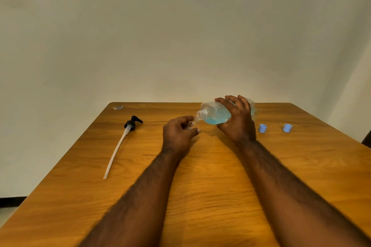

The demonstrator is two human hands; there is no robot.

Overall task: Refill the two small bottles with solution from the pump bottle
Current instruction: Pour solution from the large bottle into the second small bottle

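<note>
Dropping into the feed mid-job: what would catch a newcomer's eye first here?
Mid-table, the right hand tips the open pump bottle, part full of blue solution, with its mouth down toward a small clear bottle gripped by the left hand. The black pump head with its long white tube lies on the table to the left. Two light blue caps sit right of the hands.

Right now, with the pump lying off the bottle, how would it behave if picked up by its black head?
The pump probably feels light: small black head, thin tube. The long, slender tube would likely flex and swing, perhaps dripping. Pushed on the table, it would likely pivot around the heavier head rather than roll.
</note>
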